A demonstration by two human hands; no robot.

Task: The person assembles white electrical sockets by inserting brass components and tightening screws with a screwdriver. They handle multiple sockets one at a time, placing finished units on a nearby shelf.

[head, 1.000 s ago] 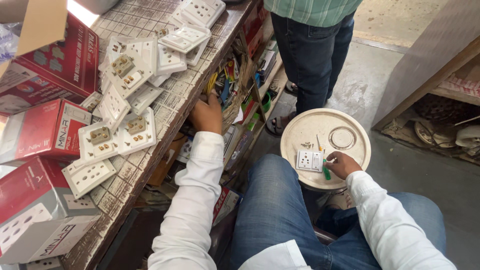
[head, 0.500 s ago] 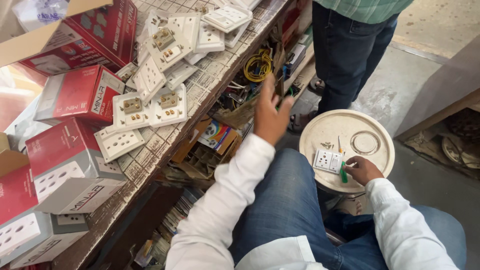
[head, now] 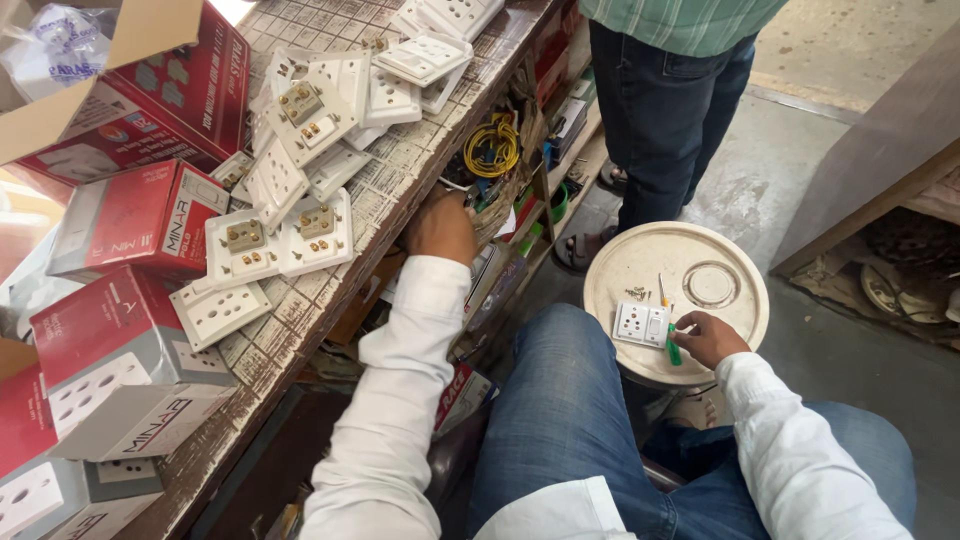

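Bottom of frame: blue jeans (head: 590, 420) and white sleeves, person seated. Right hand (head: 708, 338), lower right, fingers curled shut around a green-handled screwdriver (head: 672, 345), resting on a round cream lid (head: 730, 260). White switch plate (head: 642, 324) lies flat on the lid, just left of that hand; small screws (head: 637, 293) near it. Left hand (head: 440, 226), centre frame, reaches into the shelf (head: 520, 215) under the table edge; fingers hidden, can't tell if open or closed. Yellow wire coil (head: 492, 145) just beyond it. Table (head: 330, 300) runs diagonally, worn checked surface, white socket plates (head: 280, 235) scattered, red boxes (head: 130, 215) at left. Upper right: bare concrete floor (head: 850, 40), another person standing in jeans (head: 665, 110), wooden rack (head: 880, 150) at far right.
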